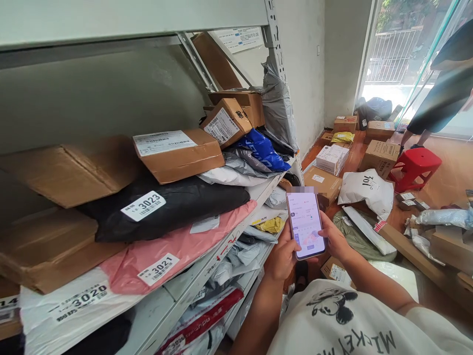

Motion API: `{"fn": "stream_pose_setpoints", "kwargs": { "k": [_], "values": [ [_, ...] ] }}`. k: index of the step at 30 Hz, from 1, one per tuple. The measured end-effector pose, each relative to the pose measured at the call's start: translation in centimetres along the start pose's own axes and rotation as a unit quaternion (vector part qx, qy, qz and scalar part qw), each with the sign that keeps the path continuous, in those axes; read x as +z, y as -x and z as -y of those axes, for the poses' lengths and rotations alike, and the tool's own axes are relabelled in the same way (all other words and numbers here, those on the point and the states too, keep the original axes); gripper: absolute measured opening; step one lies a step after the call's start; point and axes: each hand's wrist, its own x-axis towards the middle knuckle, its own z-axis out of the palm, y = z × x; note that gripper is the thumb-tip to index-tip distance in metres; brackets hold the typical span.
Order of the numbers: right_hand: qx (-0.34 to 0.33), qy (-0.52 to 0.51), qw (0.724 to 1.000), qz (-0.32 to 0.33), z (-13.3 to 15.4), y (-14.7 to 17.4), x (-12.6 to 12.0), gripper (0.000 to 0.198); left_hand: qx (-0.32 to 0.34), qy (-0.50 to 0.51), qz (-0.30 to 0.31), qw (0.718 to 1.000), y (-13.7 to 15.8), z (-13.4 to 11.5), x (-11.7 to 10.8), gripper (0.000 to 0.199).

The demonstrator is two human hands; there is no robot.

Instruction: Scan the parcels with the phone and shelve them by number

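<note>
A smartphone (307, 222) with a lit, mostly white and pink screen is held upright in front of my body. My left hand (283, 254) grips its left side, with the thumb over the lower left of the screen. On the other side my right hand (333, 236) wraps the phone's right edge, its thumb over the lower right of the screen. The fingers behind the phone are hidden. Close by on the left, a shelf holds a black parcel bag (185, 204) labelled 3023, a pink parcel bag (177, 251) labelled 3021 and a white parcel bag (66, 308) labelled 3020.
Cardboard boxes (181, 153) lie on the shelf beside a blue bag (264, 150). A metal upright (277, 44) ends the rack. Floor parcels include a white bag (365, 195) and a long carton (406, 254). Near a red stool (416, 167) stands another person (439, 101).
</note>
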Motion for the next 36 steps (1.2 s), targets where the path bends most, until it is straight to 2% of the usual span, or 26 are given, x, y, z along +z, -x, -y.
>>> {"fn": "stream_pose_setpoints", "kwargs": {
  "k": [5,10,15,24,32,36],
  "values": [
    [-0.001,0.013,1.000,-0.010,0.0,0.1,0.1,0.053,0.019,0.040,0.029,0.999,-0.1,0.1,-0.1,0.101],
    [0.003,0.011,1.000,-0.007,0.1,0.3,0.2,0.056,0.022,0.028,0.006,0.999,-0.4,0.3,0.0,0.090],
    [0.003,0.027,0.999,0.026,0.3,0.6,0.3,0.060,0.030,0.005,-0.016,0.999,-0.6,0.7,-0.1,0.077],
    [0.003,0.043,0.999,0.028,0.4,0.9,0.6,0.059,0.061,0.018,0.000,0.998,-0.5,1.2,-0.9,0.068],
    [0.000,0.038,0.999,-0.013,-0.5,0.8,0.8,0.047,0.045,0.024,0.011,0.999,0.1,0.8,-0.3,0.085],
    [0.002,0.036,0.999,-0.021,-0.4,0.8,1.0,0.041,0.038,0.027,0.012,0.999,0.3,0.6,-0.2,0.087]
  ]
}}
